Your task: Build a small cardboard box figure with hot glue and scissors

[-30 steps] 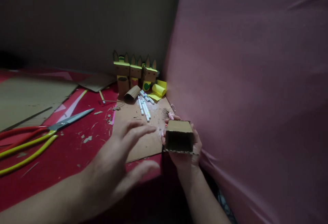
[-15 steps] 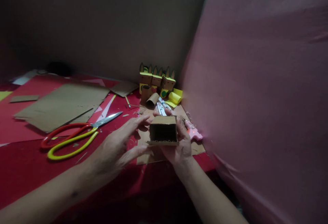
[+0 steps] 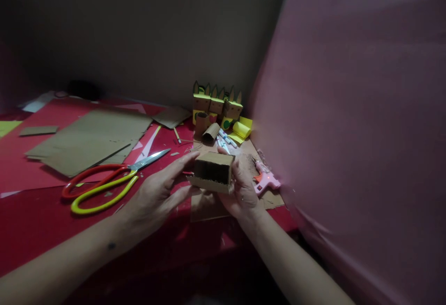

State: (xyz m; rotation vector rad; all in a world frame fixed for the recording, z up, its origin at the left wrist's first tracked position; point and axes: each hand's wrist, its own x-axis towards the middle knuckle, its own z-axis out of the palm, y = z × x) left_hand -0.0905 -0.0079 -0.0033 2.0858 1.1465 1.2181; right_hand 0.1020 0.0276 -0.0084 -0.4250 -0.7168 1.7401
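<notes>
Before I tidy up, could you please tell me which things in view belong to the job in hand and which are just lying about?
Seemingly part of the job:
Cardboard box, held in the right hand, the left hand close beside it
Possibly the pink glue gun, its red light showing

Apparently just lying about:
Scissors
White markers
Yellow paper
Eared cardboard figures

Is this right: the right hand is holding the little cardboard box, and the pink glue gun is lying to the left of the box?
Not quite. The right hand is holding the little cardboard box, but the pink glue gun lies to its right, as the head view shows.
</notes>
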